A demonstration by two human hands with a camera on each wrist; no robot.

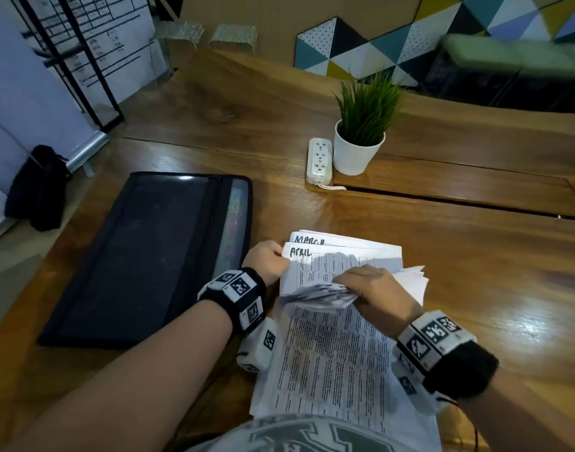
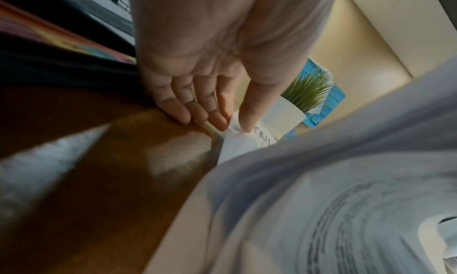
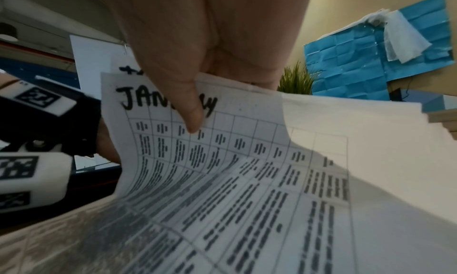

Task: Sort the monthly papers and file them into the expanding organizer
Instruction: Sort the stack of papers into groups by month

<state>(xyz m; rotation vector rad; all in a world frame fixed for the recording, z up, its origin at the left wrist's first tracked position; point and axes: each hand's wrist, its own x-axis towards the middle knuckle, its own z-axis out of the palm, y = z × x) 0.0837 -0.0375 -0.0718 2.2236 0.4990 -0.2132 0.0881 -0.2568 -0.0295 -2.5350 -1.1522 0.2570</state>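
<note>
A stack of printed monthly papers (image 1: 331,360) lies on the wooden table in front of me. Sheets headed APRIL (image 1: 312,256) and MARCH (image 1: 315,240) show at the stack's far end. My left hand (image 1: 269,260) pinches the top left corner of the APRIL sheet (image 2: 243,139) between thumb and fingers. My right hand (image 1: 374,290) grips a curled-up bunch of sheets (image 1: 318,296); its thumb (image 3: 190,110) lies on a sheet headed JANUARY (image 3: 222,161). The black expanding organizer (image 1: 145,259) lies flat and closed to the left of the papers.
A white pot with a green plant (image 1: 361,138) and a white power strip (image 1: 319,161) stand further back on the table (image 1: 475,288). A dark bag (image 1: 38,187) sits on the floor at the left. A slot runs across the table behind the papers.
</note>
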